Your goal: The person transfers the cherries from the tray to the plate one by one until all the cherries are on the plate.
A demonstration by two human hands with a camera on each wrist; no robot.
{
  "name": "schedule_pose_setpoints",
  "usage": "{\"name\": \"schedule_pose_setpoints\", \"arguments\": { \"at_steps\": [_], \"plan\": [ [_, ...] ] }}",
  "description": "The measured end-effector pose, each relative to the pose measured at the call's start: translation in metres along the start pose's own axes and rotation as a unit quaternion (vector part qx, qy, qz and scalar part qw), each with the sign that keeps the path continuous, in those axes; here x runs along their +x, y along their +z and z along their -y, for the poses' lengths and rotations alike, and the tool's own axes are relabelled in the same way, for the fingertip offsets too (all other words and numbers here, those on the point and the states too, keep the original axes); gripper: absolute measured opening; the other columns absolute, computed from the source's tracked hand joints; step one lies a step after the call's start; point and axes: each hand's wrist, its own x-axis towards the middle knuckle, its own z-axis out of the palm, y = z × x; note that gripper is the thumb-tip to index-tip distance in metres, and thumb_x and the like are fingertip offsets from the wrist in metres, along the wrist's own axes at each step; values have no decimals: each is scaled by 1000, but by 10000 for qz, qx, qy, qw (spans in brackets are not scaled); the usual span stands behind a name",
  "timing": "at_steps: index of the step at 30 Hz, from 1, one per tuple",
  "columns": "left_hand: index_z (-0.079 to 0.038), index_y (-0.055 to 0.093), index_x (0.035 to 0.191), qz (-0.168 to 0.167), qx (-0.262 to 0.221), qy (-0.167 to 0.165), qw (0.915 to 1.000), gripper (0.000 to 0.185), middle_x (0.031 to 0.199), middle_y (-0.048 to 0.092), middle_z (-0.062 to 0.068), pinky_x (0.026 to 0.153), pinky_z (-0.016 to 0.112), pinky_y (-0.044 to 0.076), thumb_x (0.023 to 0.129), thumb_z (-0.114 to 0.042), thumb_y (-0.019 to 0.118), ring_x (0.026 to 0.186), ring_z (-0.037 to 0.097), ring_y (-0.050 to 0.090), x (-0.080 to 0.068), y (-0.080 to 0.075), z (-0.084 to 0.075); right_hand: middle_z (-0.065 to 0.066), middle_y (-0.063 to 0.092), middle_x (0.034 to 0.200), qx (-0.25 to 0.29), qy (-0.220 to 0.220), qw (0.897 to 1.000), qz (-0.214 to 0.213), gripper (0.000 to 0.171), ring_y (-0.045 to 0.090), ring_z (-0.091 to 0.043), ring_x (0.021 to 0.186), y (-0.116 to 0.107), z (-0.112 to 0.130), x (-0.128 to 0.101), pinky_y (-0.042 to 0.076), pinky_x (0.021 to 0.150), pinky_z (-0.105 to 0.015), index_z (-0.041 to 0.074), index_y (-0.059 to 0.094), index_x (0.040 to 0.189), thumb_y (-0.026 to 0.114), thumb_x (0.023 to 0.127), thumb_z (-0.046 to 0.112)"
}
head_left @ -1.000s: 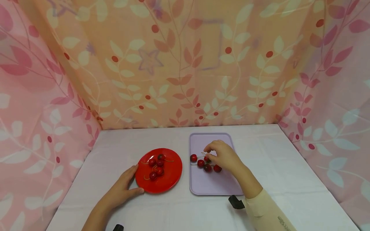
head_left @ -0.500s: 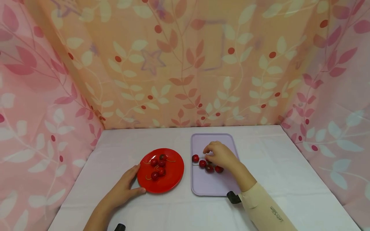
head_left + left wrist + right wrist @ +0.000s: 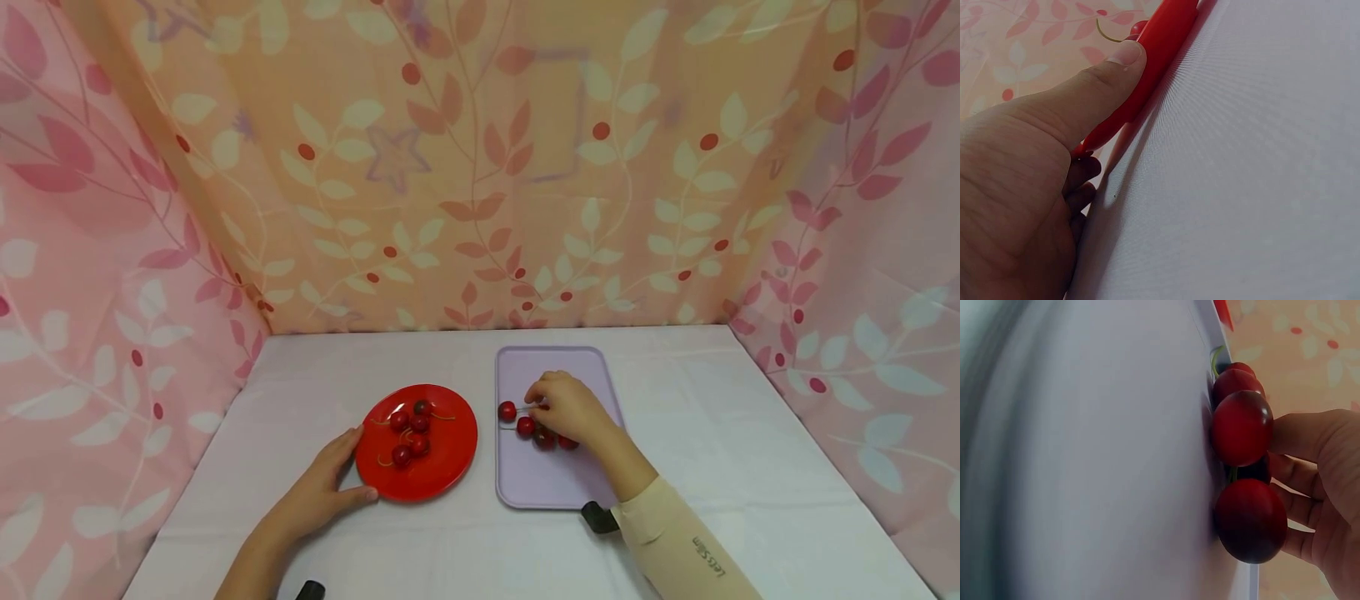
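My left hand [image 3: 318, 492] lies against the left rim of a round red plate [image 3: 450, 462], its fingers and thumb spread along the edge. In the left wrist view the thumb [image 3: 1094, 94] presses on the plate's side. Several cherries [image 3: 401, 456] with stems lie on the plate. Over a lilac tray [image 3: 540, 487], my right hand [image 3: 573, 408] has its thumb and fingertips drawn together at a cherry, mostly hidden by the hand. Several other cherries [image 3: 507, 411] lie around it on the tray. In the right wrist view, two cherries [image 3: 1250, 522] in front cover the fingertips.
A white cloth covers the table [image 3: 420, 550]. Patterned curtains [image 3: 480, 167] stand at the back and both sides. Black camera mounts [image 3: 600, 517] show near the wrists. The plate and tray stand side by side with a narrow gap.
My right hand has sunk slightly among the cherries and its fingertips have drawn closer together. My left hand stays on the plate's rim. The whole head view has shifted a little.
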Motion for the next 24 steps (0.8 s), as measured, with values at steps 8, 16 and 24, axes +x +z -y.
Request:
{"name": "schedule_pose_setpoints", "arguments": {
  "at_steps": [8, 16, 24],
  "plan": [
    [-20, 24, 165, 51, 53, -56, 10000, 111, 168, 26, 13, 117, 66, 30, 78, -61, 80, 155, 39, 21, 0, 0, -3, 6, 68, 90, -26, 1, 9999, -153, 7, 61, -20, 92, 6, -1, -1, 54, 88, -40, 19, 78, 92, 80, 86, 16],
    [-21, 23, 165, 66, 67, -113, 9999, 111, 169, 25, 12, 118, 66, 28, 78, -62, 79, 155, 39, 20, -1, -1, -4, 7, 67, 84, 63, 16, 9997, -225, 8, 61, -18, 87, 7, 0, -1, 54, 84, -40, 20, 78, 87, 80, 84, 13],
    [-19, 24, 165, 43, 50, -68, 10000, 112, 168, 25, 13, 118, 66, 28, 78, -62, 80, 155, 39, 21, -1, -1, -3, 9, 68, 83, 185, -80, 9990, -395, 7, 59, -14, 84, 5, -1, -1, 55, 82, -36, 20, 78, 87, 79, 85, 13]
  ]
}}
